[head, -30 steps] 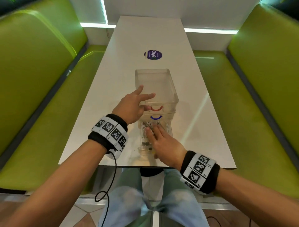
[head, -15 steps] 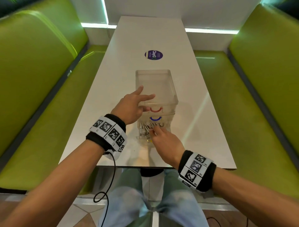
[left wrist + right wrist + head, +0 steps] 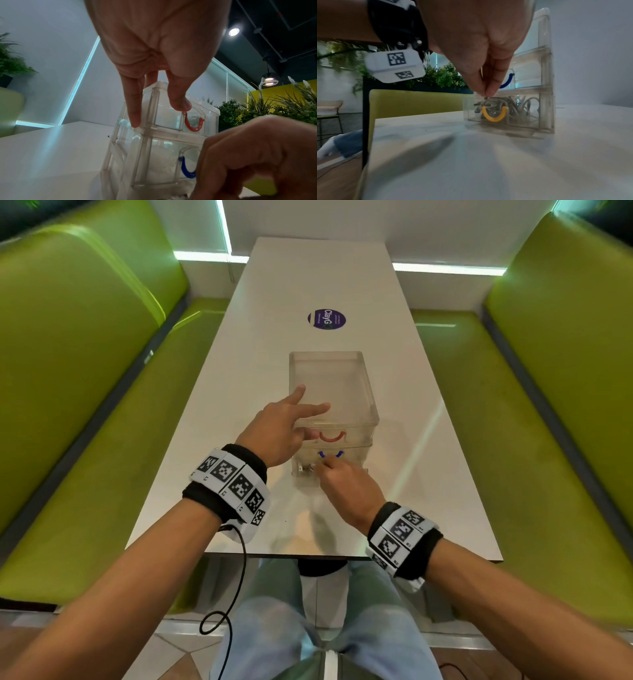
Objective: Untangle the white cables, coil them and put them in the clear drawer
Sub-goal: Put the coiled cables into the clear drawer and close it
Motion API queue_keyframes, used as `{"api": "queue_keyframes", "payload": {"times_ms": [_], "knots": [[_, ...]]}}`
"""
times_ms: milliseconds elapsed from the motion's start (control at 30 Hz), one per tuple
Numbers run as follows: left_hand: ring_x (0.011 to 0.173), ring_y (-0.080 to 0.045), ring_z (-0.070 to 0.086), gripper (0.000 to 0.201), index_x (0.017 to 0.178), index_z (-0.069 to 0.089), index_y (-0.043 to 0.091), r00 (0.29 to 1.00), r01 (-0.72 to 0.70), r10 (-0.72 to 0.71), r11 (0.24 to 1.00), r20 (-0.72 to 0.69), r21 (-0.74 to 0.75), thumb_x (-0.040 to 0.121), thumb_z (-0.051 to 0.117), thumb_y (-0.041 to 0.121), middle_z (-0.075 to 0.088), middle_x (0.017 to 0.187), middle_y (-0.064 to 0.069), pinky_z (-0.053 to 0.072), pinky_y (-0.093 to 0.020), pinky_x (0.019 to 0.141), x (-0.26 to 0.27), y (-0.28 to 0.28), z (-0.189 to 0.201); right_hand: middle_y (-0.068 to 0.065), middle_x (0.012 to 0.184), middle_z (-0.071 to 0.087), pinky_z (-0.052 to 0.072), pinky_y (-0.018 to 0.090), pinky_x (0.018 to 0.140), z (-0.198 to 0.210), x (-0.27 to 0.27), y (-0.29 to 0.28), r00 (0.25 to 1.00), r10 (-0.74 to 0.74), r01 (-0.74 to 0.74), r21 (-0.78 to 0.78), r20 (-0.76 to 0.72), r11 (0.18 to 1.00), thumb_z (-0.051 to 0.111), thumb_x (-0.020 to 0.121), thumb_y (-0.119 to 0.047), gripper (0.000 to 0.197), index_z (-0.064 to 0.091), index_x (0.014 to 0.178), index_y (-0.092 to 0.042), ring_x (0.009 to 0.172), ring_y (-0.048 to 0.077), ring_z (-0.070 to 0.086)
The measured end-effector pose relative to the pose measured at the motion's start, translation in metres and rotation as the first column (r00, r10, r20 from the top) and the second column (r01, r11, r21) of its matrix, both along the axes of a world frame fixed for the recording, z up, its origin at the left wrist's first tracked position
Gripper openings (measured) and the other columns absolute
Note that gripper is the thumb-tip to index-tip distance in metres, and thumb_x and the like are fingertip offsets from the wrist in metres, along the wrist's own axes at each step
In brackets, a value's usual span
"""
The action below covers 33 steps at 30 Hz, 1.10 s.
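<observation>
Right hand (image 3: 346, 484) is hovering over the bottom drawer (image 3: 501, 111) of the clear drawer unit (image 3: 334, 392), fingers bunched together pointing down, tips sitting right at the top of the white cables (image 3: 506, 105). Can't tell whether it's actually pinching a cable or just touching the pile. The cables are lying in a loose heap inside that drawer, which is sticking out a bit toward the person, with its yellow handle (image 3: 494, 114) at the front.

Left hand (image 3: 281, 428) is bracing the unit from the left: thumb tip pressing on the front face next to the red handle (image 3: 193, 123), 1 finger lying straight down the left side wall, other fingers reaching out over the lid. Fingers are straight, not wrapped around anything. The blue handle (image 3: 186, 169) is on the middle drawer, partly hidden behind the right hand in the left wrist view.

The unit is standing on the white table (image 3: 212, 412), roughly in the middle across and closer to the near edge. Bare tabletop is showing on both sides and beyond it, where a purple round sticker (image 3: 326, 319) is sitting. Green benches (image 3: 68, 371) are running along both long edges of the table.

Both forearms are coming in from the near edge, wrists raised off the table, each wearing a marker band (image 3: 233, 487).
</observation>
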<state>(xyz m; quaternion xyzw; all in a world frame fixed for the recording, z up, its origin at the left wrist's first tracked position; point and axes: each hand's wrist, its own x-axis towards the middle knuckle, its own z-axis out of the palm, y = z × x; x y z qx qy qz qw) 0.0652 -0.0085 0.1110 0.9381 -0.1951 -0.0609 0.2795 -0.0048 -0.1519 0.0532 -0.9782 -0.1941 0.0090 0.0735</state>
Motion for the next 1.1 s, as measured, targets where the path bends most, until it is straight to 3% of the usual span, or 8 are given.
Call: {"api": "queue_keyframes", "payload": {"times_ms": [100, 200, 367, 633, 800, 867, 967, 1100], "knots": [[0.138, -0.027, 0.037, 0.048, 0.132, 0.050, 0.040, 1.000, 0.003, -0.003, 1.000, -0.006, -0.011, 0.089, 0.064, 0.025, 0.021, 0.158, -0.004, 0.030, -0.041, 0.112, 0.000, 0.001, -0.001, 0.016, 0.085, 0.063, 0.033, 0.030, 0.053, 0.001, -0.009, 0.001, 0.999, 0.027, -0.026, 0.050, -0.017, 0.998, 0.061, 0.075, 0.011, 0.017, 0.064, 0.088, 0.001, 0.069, 0.034, 0.061], [0.138, -0.026, 0.036, 0.049, 0.132, 0.050, 0.041, 1.000, -0.009, 0.009, 1.000, -0.007, -0.019, 0.088, 0.065, 0.024, 0.021, 0.158, -0.003, 0.029, -0.040, 0.112, 0.001, 0.002, -0.002, 0.016, 0.104, 0.061, 0.038, 0.034, 0.063, -0.008, -0.020, -0.001, 0.984, 0.093, -0.092, 0.013, -0.150, 0.996, 0.044, 0.091, 0.002, 0.021, 0.062, 0.100, -0.002, 0.087, 0.035, 0.060], [0.139, -0.026, 0.034, 0.050, 0.132, 0.050, 0.040, 1.000, -0.007, 0.006, 1.000, -0.022, -0.025, 0.088, 0.065, 0.022, 0.021, 0.158, -0.003, 0.028, -0.041, 0.113, -0.001, 0.002, 0.000, 0.017, 0.108, 0.065, 0.045, 0.036, 0.074, -0.019, 0.004, -0.004, 0.976, 0.048, -0.023, 0.122, -0.210, 0.992, 0.042, 0.087, 0.005, 0.029, 0.065, 0.104, 0.000, 0.093, 0.035, 0.061], [0.139, -0.026, 0.034, 0.050, 0.132, 0.051, 0.040, 0.999, -0.017, 0.016, 0.999, -0.028, -0.028, 0.088, 0.065, 0.020, 0.021, 0.158, -0.003, 0.028, -0.037, 0.114, -0.001, 0.002, 0.002, 0.016, 0.115, 0.063, 0.050, 0.042, 0.079, -0.026, 0.013, -0.003, 0.987, 0.033, -0.005, 0.176, -0.158, 0.984, 0.043, 0.085, 0.005, 0.037, 0.061, 0.116, -0.003, 0.099, 0.035, 0.059], [0.138, -0.026, 0.037, 0.050, 0.131, 0.051, 0.040, 1.000, -0.003, 0.002, 1.000, -0.015, -0.028, 0.088, 0.065, 0.020, 0.023, 0.157, -0.003, 0.030, -0.039, 0.112, -0.003, 0.003, 0.000, 0.015, 0.114, 0.060, 0.046, 0.037, 0.072, -0.023, 0.000, -0.005, 0.999, -0.037, 0.044, 0.203, -0.038, 0.978, 0.046, 0.089, 0.001, 0.034, 0.054, 0.121, -0.004, 0.096, 0.033, 0.058], [0.138, -0.026, 0.036, 0.050, 0.131, 0.051, 0.040, 1.000, -0.006, 0.005, 0.999, -0.013, -0.038, 0.088, 0.065, 0.021, 0.023, 0.157, -0.003, 0.030, -0.037, 0.112, -0.003, 0.003, 0.000, 0.014, 0.111, 0.059, 0.045, 0.035, 0.067, -0.024, -0.006, -0.006, 0.998, -0.056, 0.050, 0.161, 0.033, 0.986, 0.053, 0.082, 0.004, 0.036, 0.056, 0.117, -0.004, 0.095, 0.032, 0.057], [0.139, -0.026, 0.035, 0.049, 0.131, 0.051, 0.040, 1.000, -0.010, 0.009, 0.999, -0.023, -0.050, 0.087, 0.066, 0.023, 0.023, 0.157, -0.003, 0.028, -0.038, 0.114, -0.003, 0.003, -0.001, 0.013, 0.098, 0.061, 0.049, 0.034, 0.064, -0.032, -0.009, -0.007, 0.990, -0.104, 0.096, 0.086, 0.091, 0.992, 0.069, 0.061, 0.007, 0.048, 0.063, 0.107, -0.007, 0.083, 0.031, 0.059], [0.139, -0.025, 0.035, 0.050, 0.131, 0.052, 0.039, 1.000, -0.012, 0.011, 0.998, -0.017, -0.060, 0.086, 0.067, 0.024, 0.023, 0.157, -0.003, 0.029, -0.040, 0.113, -0.002, 0.004, -0.002, 0.016, 0.102, 0.058, 0.047, 0.035, 0.063, -0.032, -0.009, -0.008, 0.993, -0.113, 0.110, 0.073, 0.034, 0.991, 0.068, 0.062, 0.003, 0.052, 0.060, 0.113, -0.008, 0.082, 0.034, 0.058]]}}
